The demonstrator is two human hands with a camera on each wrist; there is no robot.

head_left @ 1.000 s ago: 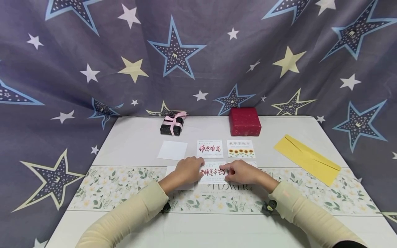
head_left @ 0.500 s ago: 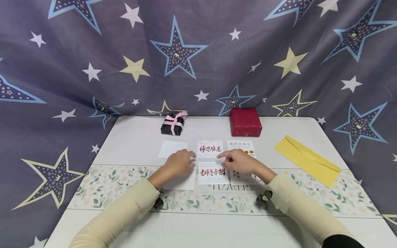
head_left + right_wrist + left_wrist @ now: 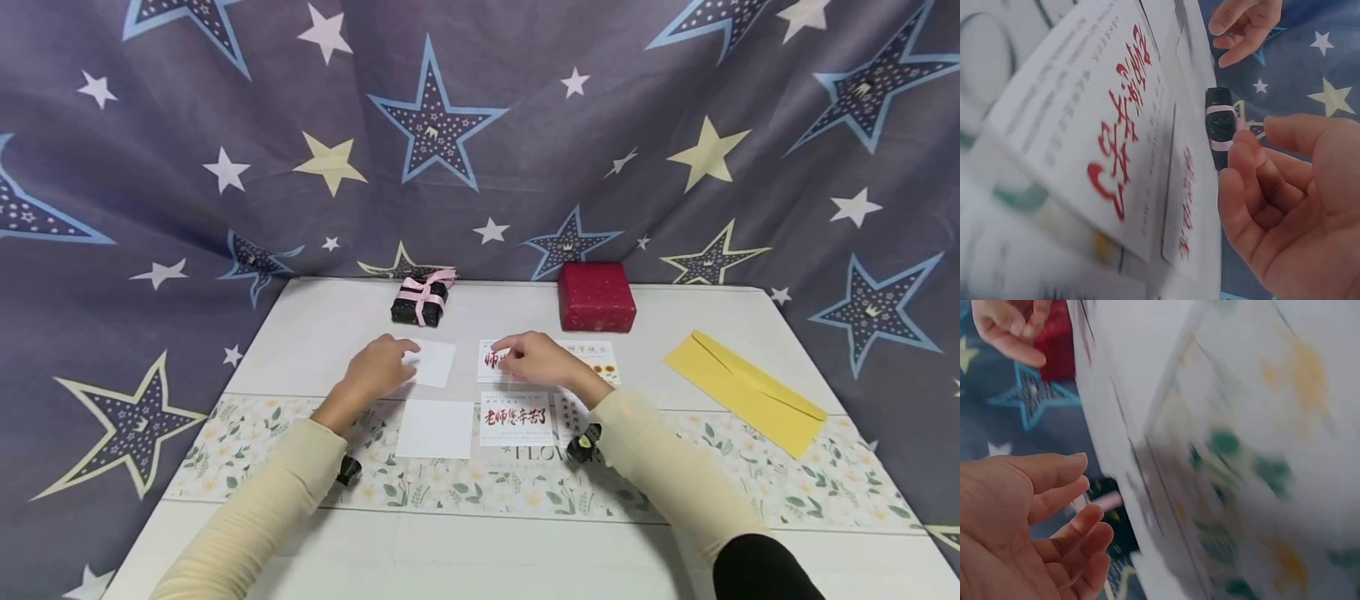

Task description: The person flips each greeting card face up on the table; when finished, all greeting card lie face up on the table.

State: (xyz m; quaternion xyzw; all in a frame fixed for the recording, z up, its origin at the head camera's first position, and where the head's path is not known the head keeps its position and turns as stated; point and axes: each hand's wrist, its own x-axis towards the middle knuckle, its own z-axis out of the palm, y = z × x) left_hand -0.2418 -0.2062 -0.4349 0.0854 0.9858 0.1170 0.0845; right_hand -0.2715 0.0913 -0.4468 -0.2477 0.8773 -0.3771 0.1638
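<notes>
Two rows of small white cards lie flat on the table. My left hand (image 3: 375, 367) hovers at the left edge of a blank card (image 3: 435, 365) in the back row, fingers loosely bent with nothing between them. Over the back middle card with red lettering (image 3: 489, 360) is my right hand (image 3: 540, 360), holding nothing and partly covering that card and the sunflower card (image 3: 604, 367). In front lie another blank card (image 3: 435, 430), a red-lettered card (image 3: 516, 419) and a printed card (image 3: 568, 415) partly hidden by the right wrist. The left wrist view shows the left hand's bent, bare fingers (image 3: 1075, 537).
A black gift box with a pink ribbon (image 3: 420, 300) stands at the back left, and a red box (image 3: 596, 297) at the back right. A yellow envelope (image 3: 746, 392) lies at the right. A star-patterned curtain (image 3: 480, 150) hangs behind the table.
Both hands have left the front middle card and moved back and to the left. The front blank card and front middle card are now uncovered. The cards themselves look unmoved.
</notes>
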